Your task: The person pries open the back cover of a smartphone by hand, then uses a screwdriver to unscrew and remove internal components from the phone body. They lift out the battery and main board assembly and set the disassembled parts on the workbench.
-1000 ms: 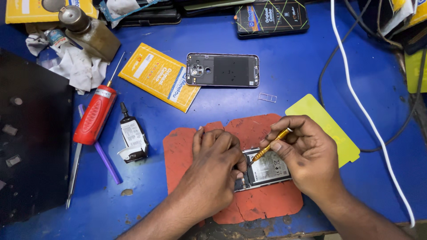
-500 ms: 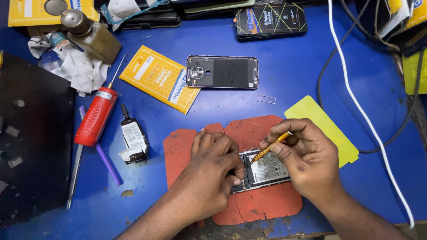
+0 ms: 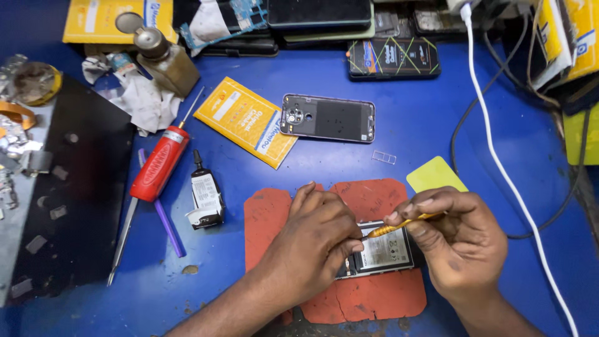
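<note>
Head view shows the left hand [image 3: 315,240] curled palm down, pressing the phone [image 3: 380,253] onto the red mat [image 3: 268,218]. Right hand [image 3: 458,243] pinches a yellow tool [image 3: 399,226], tip on the phone's top edge.

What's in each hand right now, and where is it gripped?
Right hand pinches a yellow pry tool along its shaft. Left hand presses on the opened phone.
</note>
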